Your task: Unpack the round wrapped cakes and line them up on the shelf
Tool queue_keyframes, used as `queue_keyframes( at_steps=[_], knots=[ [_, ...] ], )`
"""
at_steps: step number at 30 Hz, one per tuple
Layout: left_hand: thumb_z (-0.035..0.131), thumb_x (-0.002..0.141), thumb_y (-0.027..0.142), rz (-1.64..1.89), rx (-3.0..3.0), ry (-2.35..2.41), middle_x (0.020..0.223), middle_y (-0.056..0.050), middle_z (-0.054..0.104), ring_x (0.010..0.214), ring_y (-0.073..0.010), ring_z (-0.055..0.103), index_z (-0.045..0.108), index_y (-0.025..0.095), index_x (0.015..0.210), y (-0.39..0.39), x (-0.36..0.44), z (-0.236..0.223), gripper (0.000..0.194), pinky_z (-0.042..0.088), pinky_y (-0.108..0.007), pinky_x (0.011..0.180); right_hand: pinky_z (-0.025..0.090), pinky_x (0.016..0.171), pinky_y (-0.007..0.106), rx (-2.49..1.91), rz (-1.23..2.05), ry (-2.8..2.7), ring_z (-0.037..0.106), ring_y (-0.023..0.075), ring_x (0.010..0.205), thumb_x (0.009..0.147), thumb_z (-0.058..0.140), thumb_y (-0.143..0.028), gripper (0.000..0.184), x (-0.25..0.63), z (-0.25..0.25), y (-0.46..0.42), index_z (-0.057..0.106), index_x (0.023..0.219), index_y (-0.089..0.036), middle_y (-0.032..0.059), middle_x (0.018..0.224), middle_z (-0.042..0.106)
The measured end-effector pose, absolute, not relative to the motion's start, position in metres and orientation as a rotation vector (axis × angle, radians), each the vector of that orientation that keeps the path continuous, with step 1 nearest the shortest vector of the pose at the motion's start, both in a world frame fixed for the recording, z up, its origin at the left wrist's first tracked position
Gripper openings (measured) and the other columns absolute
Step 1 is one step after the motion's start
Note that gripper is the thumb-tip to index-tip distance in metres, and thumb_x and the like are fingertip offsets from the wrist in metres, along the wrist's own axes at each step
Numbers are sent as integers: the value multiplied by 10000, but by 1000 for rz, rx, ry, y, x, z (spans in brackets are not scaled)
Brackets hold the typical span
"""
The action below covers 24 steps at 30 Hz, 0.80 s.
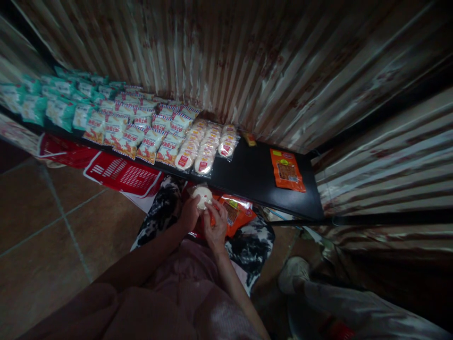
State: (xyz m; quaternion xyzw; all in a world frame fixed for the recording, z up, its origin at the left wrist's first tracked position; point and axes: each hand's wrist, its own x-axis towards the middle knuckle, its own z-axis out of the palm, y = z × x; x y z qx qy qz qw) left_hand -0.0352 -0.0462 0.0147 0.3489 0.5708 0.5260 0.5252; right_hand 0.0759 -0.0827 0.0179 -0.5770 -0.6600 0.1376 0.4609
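Between my two hands, above my lap, is a round white rice cracker packet (202,195) in clear wrap. My left hand (190,213) grips its left edge, and the fingers of my right hand (216,223) close on its lower right side. Just beyond, rows of similar rice cracker packets (204,158) with red labels stand on the black shelf (244,177). An orange snack bag (236,213) lies on my lap behind my right hand.
Left of the crackers stand white-and-orange snack bags (141,127), then teal snack bags (62,111). Another orange bag (287,170) and a small yellow packet (249,139) lie on the shelf. Red bags (123,172) hang below its front edge. Another person's shoe (294,274) is at right.
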Motion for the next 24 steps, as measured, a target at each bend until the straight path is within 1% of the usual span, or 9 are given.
queue_keyframes(
  at_steps=[2,5,7,12,14,19,24],
  knots=[
    [690,665,238,1236,782,1333,875,-58,675,910,-208,614,660,166,817,-46,-30,14,171,495,-315,864,437,948,436,-1435,361,-1586,507,209,1104,893,468,-259,233,77,19,-82,672,999,-222,87,1152,588],
    [612,761,396,1228,585,1203,867,-67,677,831,-181,635,636,129,953,-46,-22,15,329,522,-268,725,431,946,435,-1461,366,-1552,518,210,1087,893,470,-272,223,80,22,-81,684,921,-215,84,1127,606],
    [625,748,437,1218,451,1128,864,-71,681,796,-171,638,625,118,987,-45,-19,17,398,516,-248,686,430,943,432,-1468,352,-1540,525,210,1078,893,471,-275,215,81,25,-80,676,907,-212,84,1121,611],
    [660,712,406,1173,346,1082,881,-75,700,845,-199,655,623,118,1040,-47,-19,28,438,524,-280,718,427,941,432,-1487,318,-1546,531,214,1079,901,456,-280,228,83,28,-76,644,998,-195,94,1104,628],
    [682,689,405,1161,348,1093,895,-79,705,880,-214,655,639,120,1022,-48,-19,30,440,522,-294,747,431,935,434,-1487,318,-1569,540,215,1070,904,451,-279,240,83,26,-74,643,1018,-192,95,1095,638],
    [714,630,489,1131,339,1040,922,-96,704,936,-238,645,650,105,995,-48,-17,24,534,502,-327,818,454,911,427,-1467,323,-1633,563,219,1049,898,467,-293,252,82,19,-72,653,1018,-172,112,1088,651],
    [701,637,521,1143,290,946,1010,-113,695,1043,-249,615,655,104,1002,-46,-16,20,556,481,-346,910,448,939,444,-1497,352,-1676,559,233,1086,898,487,-354,300,84,18,-71,633,1073,-158,125,1125,648]
  ],
)
